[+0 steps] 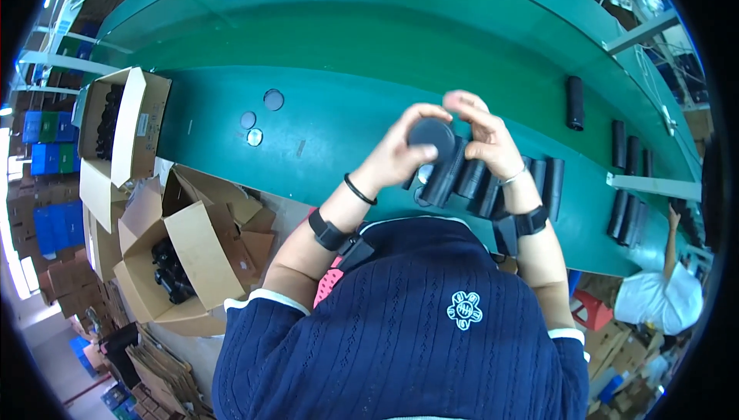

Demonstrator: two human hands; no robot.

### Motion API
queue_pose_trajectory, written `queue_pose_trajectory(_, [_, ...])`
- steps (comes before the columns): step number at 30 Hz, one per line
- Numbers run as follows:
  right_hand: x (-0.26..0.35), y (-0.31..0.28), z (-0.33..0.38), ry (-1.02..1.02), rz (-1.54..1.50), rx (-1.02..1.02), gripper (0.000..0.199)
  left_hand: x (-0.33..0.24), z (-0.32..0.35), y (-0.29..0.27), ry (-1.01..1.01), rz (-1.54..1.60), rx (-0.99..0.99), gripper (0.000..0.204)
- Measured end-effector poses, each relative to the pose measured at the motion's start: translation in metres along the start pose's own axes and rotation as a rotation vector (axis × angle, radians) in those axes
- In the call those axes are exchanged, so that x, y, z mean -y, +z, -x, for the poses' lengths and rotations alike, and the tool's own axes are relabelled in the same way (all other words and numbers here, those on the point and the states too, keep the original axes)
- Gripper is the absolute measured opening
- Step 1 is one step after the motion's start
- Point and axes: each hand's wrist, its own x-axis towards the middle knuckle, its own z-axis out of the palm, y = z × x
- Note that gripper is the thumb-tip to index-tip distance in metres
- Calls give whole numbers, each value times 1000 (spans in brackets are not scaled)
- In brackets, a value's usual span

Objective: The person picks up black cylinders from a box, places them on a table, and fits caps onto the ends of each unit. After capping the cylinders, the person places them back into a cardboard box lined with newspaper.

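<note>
My left hand (399, 150) is closed round a black round cap (433, 137), its thumb along the lower edge and its fingers over the top. To the right, my right hand (493, 141) has its fingers bent and slightly blurred, with a gap between them and the thumb. Its thumb tip is beside the upper end of a ribbed black tube (445, 180); whether they touch I cannot tell. Several more black tubes (553, 181) lie side by side under and beyond my right wrist. Small round discs (423, 195) lie partly hidden beside the ribbed tube.
Loose round lids (273, 99) lie on the green bench (339, 104) at the left. Open cartons of black parts (141, 123) (185, 254) stand at its left end. A single black tube (575, 103) lies at the right, near a metal post (654, 181). Another person (660, 297) is at the far right.
</note>
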Motion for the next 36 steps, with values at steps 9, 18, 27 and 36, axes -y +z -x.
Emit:
queue_pose_trajectory(9, [-9,-9,15,57,924,-189,74,25,-32,-6,-175,883,-121,44])
queue_pose_trajectory(18, [-26,-15,12,76,1021,-225,75,61,-46,-14,-188,801,-194,43])
queue_pose_trajectory(27, [-155,-175,8,683,978,-699,65,128,-29,-28,-603,-1077,-194,87])
queue_pose_trajectory(36, [-170,-163,7,207,1248,-619,53,75,-2,-26,-503,-185,68,69])
